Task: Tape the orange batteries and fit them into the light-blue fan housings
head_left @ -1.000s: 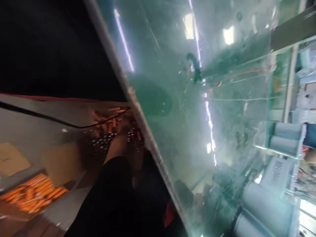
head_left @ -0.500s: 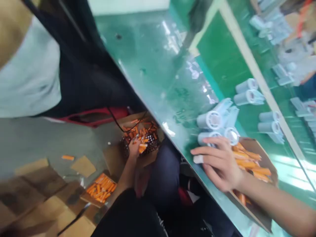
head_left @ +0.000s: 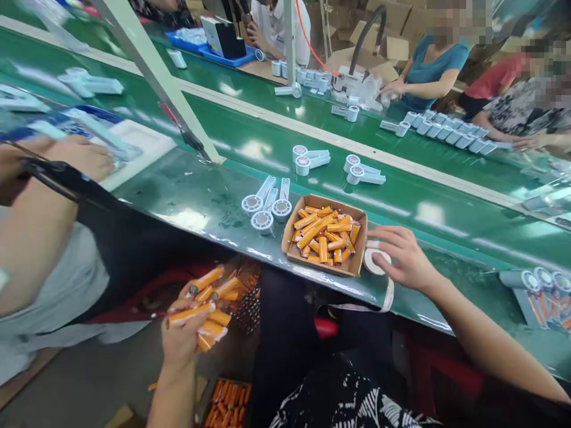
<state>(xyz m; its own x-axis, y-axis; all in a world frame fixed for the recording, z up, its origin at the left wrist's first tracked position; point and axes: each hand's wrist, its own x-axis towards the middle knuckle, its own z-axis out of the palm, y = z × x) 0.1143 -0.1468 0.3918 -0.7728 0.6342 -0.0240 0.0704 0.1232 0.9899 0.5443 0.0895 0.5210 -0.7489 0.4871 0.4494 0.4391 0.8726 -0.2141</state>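
Left hand (head_left: pixel 181 333): the grip is closed around a bunch of orange-wrapped cylinders (head_left: pixel 200 314), fingers curled beneath and between them. The exact count cannot be told, as the pieces overlap. The hand is positioned outside the near edge of the glossy green surface (head_left: pixel 178 193), apart from it.

Governing relation: the shallow, open brown cardboard tray (head_left: pixel 307 260) lies on the surface, ahead and to the right of the left hand, with the near edge between them. The tray contains a loose heap of similar orange cylinders (head_left: pixel 319 233) with mixed axes. In the bunch, the long axes are also mixed: the upper pieces slant up toward the right, while the lower ones slope down to the right.

Right hand (head_left: pixel 405 258): this is the hand nearer to the tray, just beside its right wall. The grip is loosely spread and has hold of nothing visible. The thumb overlaps a flat white roll of tape (head_left: pixel 373 263); whether it touches cannot be told.

Adjacent items: three pale blue plastic units with round heads and straight handles (head_left: pixel 262 222) lie to the left of the tray.
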